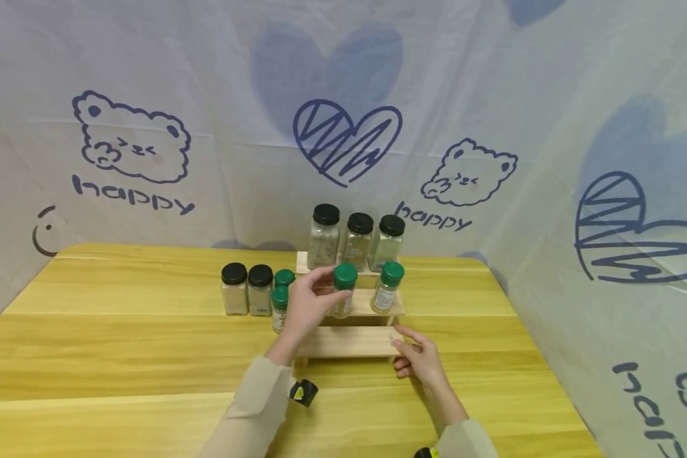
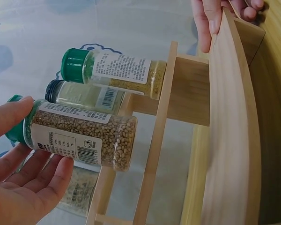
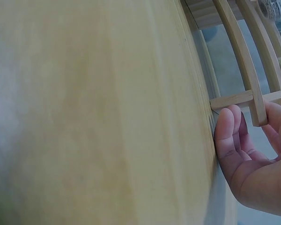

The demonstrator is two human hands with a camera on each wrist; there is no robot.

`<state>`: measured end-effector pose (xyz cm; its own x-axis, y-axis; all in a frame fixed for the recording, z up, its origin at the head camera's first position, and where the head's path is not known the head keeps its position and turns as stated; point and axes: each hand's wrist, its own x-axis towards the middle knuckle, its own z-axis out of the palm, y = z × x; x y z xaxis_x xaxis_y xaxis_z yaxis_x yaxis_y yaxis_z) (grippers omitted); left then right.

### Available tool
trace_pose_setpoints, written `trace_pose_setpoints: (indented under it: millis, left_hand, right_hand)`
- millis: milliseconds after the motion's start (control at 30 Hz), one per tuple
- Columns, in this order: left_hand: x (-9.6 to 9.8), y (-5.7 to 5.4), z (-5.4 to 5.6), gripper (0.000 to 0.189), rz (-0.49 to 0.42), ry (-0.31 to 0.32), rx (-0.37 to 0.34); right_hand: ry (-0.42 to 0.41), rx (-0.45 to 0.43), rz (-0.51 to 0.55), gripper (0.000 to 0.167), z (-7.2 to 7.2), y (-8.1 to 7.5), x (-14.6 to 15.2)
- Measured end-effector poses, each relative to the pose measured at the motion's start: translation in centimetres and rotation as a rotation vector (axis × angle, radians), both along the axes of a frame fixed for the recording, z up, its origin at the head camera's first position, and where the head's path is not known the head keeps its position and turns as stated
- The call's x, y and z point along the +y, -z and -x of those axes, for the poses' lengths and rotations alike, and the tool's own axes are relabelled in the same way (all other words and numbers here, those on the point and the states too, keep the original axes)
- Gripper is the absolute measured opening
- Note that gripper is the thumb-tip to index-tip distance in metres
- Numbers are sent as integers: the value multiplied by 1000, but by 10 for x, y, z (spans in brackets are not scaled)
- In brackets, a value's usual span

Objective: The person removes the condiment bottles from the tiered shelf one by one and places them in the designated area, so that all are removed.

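In the head view, my left hand [image 1: 308, 304] pinches a green-capped spice jar [image 1: 345, 277] in front of the rack's middle step. Small tan seeds fill this jar in the left wrist view, where my thumb lies by the cap and the fingers support it from below. My right hand [image 1: 425, 364] grips the right end of the lowest step of a wooden tiered rack [image 1: 343, 342]. Another green-capped jar [image 1: 387, 286] stands upright on the middle step, at its right end. Three black-capped jars [image 1: 357, 242] line the top step.
Left of the rack, two black-capped jars [image 1: 247, 291] and two smaller green-capped jars [image 1: 280, 308] stand close together on the wooden table [image 1: 120, 343]. Behind the table hangs a pale cloth [image 1: 229, 76] printed with hearts and bears.
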<state>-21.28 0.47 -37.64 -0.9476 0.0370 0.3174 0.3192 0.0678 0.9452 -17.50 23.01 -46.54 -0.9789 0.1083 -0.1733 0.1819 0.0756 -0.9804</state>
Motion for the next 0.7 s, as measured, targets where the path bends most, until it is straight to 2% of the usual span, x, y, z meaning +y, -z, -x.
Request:
trace_pose_setpoints:
  millis: [100, 200, 267, 333, 433, 567, 700]
  left_hand:
    - [-4, 0, -2, 44, -24, 4, 5]
    - [-8, -11, -12, 42, -37, 7, 5]
    - [-10, -11, -14, 41, -46, 7, 2]
    - [-12, -10, -14, 41, -41, 0, -8]
    - [-16, 3, -8, 41, -44, -6, 0]
    - [-20, 4, -11, 40, -46, -12, 11]
    - [-25, 5, -13, 40, -56, -16, -7]
  right_hand:
    - [0, -2, 2, 37, 0, 0, 0]
    - [0, -5, 5, 37, 1, 0, 0]
    - [0, -10, 8, 38, 1, 0, 0]
    - [-3, -16, 13, 39, 1, 0, 0]
    - [-7, -23, 22, 40, 2, 0, 1]
    - [-9, -22, 24, 39, 2, 0, 1]
    - [-10, -27, 16, 38, 1, 1, 1]
